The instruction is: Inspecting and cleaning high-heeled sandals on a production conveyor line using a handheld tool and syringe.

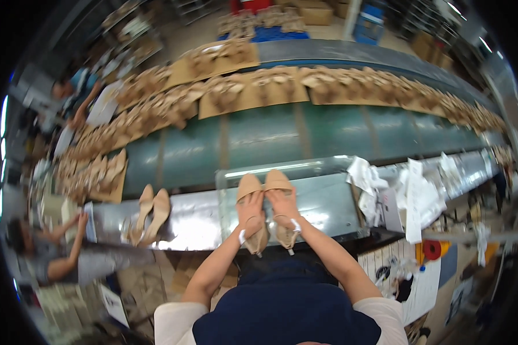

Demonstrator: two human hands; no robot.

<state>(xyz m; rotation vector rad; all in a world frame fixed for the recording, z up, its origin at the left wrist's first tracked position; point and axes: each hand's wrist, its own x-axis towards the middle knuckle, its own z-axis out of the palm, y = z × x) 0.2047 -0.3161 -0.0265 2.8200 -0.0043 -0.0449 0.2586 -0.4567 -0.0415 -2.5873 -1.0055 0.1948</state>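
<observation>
A pair of beige sandals lies side by side on the metal worktop in front of me, toes pointing away. My left hand (250,211) is on the left sandal (250,185), fingers reaching forward under or against its wide toe band. My right hand (282,203) grips the right sandal (278,179) in the same way. Their heel ends stick out past the worktop's near edge, below my wrists. A narrow white band shows at each wrist. How the fingertips lie inside the shoes is hidden.
Another beige pair of shoes (154,213) stands to the left. Beyond runs a green conveyor (259,135), lined along its far side with cardboard sheets (253,103) of similar shoes. Crumpled white paper (426,192) lies at right. A co-worker (52,250) is at far left.
</observation>
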